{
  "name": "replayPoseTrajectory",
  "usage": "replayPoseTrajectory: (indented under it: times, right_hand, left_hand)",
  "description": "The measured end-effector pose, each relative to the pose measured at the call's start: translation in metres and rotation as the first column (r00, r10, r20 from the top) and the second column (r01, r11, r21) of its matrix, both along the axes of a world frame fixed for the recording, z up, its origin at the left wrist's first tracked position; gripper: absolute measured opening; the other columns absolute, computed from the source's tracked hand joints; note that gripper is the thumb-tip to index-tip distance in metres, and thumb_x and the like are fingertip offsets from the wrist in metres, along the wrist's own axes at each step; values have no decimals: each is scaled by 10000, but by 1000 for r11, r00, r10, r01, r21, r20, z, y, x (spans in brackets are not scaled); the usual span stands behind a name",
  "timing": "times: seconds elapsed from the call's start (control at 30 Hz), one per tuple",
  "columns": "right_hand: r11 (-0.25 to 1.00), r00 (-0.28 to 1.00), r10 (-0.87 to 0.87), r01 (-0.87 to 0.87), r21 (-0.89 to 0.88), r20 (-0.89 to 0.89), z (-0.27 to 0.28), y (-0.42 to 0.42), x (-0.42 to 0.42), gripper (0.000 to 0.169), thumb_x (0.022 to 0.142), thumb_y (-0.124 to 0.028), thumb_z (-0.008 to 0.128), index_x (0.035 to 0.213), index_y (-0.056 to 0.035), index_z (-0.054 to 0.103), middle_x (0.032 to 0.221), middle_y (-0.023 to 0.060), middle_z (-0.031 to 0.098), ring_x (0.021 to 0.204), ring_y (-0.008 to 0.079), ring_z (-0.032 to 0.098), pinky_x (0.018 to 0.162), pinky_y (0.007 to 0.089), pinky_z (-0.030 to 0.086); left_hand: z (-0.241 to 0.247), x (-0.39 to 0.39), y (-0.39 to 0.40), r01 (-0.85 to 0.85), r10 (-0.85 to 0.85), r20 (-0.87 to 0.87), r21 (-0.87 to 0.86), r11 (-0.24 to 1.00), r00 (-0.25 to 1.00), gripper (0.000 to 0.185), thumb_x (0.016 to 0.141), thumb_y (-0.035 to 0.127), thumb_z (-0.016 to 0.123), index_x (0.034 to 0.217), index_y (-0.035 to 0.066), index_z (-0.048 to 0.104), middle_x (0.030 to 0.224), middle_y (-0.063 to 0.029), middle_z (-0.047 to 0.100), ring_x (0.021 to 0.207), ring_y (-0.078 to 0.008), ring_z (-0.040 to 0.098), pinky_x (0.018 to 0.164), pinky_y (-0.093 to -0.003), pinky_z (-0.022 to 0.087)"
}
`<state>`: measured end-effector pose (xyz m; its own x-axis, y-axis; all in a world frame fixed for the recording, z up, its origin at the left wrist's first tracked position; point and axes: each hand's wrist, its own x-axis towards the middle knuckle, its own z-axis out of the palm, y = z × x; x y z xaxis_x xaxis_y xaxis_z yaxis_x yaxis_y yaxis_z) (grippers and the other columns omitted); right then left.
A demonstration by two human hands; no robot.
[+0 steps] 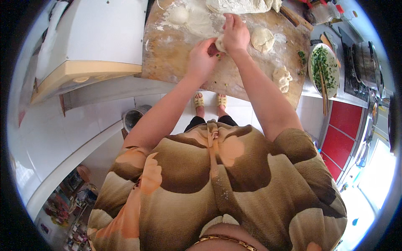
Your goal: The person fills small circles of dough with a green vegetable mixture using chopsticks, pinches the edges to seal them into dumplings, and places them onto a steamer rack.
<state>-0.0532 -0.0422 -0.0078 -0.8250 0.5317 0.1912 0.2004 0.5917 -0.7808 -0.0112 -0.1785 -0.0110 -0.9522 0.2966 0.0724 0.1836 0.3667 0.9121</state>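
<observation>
Over a floured wooden board [176, 53], my left hand [202, 58] holds a small dark reddish object [213, 50] at its fingertips; what it is I cannot tell. My right hand [237, 34] grips a piece of pale dough [220, 44] right beside it, partly hidden by the fingers. A round of dough [263, 39] lies just right of my right hand. Another round [178, 15] sits in flour at the upper left, and a large floured slab of dough [238, 4] lies at the far edge. A lumpy scrap of dough [282, 79] rests near my right forearm.
At the right stands a white bowl [334, 80] of chopped greens with wooden chopsticks [323, 84] in it. Behind it are a metal pot [366, 64] and plastic bottles [326, 14]. A wooden-handled tool [295, 17] lies at the board's upper right. A white cabinet [103, 31] borders the left.
</observation>
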Motion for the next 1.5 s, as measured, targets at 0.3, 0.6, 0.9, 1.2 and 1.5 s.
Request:
replayPoseTrajectory:
  times: [0.3,0.6,0.9,1.2,1.5]
  right_hand:
    - [978,999,13,-3,210,-46,-11,1,27,266,951,-298,466,1018,-143,672,803,133,670,758,341,624,703,409,489]
    - [1000,997,-5,5,4,-80,5,-13,52,267,945,-310,505,1018,-107,663,754,110,653,774,306,597,753,418,454]
    - [843,953,290,-296,449,83,2,-12,74,528,771,-328,719,1253,-168,575,1365,107,492,1221,336,469,975,458,428]
    - [870,902,428,-428,244,54,13,5,136,530,738,-135,740,1242,-158,578,1367,102,486,1205,343,498,963,424,472]
    - [928,943,328,-312,201,-48,19,13,113,459,697,-19,687,1136,-129,609,1152,96,596,1021,322,606,834,402,531]
  left_hand:
    - [-5,9,1,-76,78,-10,113,991,997,422,728,-111,642,1122,42,625,1040,-98,633,878,-192,654,744,-308,541]
    - [21,23,-6,145,-126,-107,193,970,986,317,764,-102,627,1050,36,631,1040,-92,638,875,-192,651,769,-299,547]
    - [7,5,-32,-95,91,38,156,983,995,343,862,-43,606,1191,46,566,1174,-70,591,1004,-158,593,858,-291,507]
    - [9,27,-51,-91,104,-51,204,975,993,424,805,-124,590,1183,67,586,1137,-83,538,949,-176,596,797,-278,533]
    - [4,31,-77,-112,128,-77,184,976,989,427,804,-130,568,1180,73,591,1188,-97,520,995,-201,602,798,-287,538]
